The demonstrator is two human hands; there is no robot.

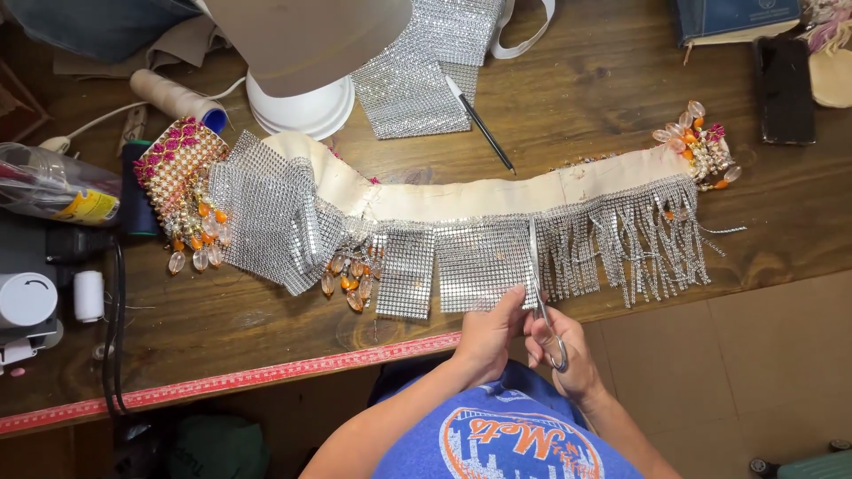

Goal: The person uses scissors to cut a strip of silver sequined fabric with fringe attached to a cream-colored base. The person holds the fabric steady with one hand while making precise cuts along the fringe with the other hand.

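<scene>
Clutter rings the work on the wooden table: white lamp base at the far edge; a folded piece of rhinestone mesh beside it with a black pen lying across its corner; a spool of cream thread to the left; a small white spool near the left edge; a dark phone and a blue book at far right; a red tape measure runs along the near edge.

Belt-shaped band of cream cloth lies flat across the table, long axis left to right, bowed slightly toward the near edge in the middle; beaded orange-and-pink ends at each tip; rhinestone mesh panels hang from its near side, uncut at centre, already slit into thin fringe on the right.

Left hand pinches the lower edge of the centre panel, fingers pressed together on it; right hand has fingers curled through the handles of the scissors; blades point away from the person, straight up into the mesh, nearly closed; nothing blocks the cut line.
</scene>
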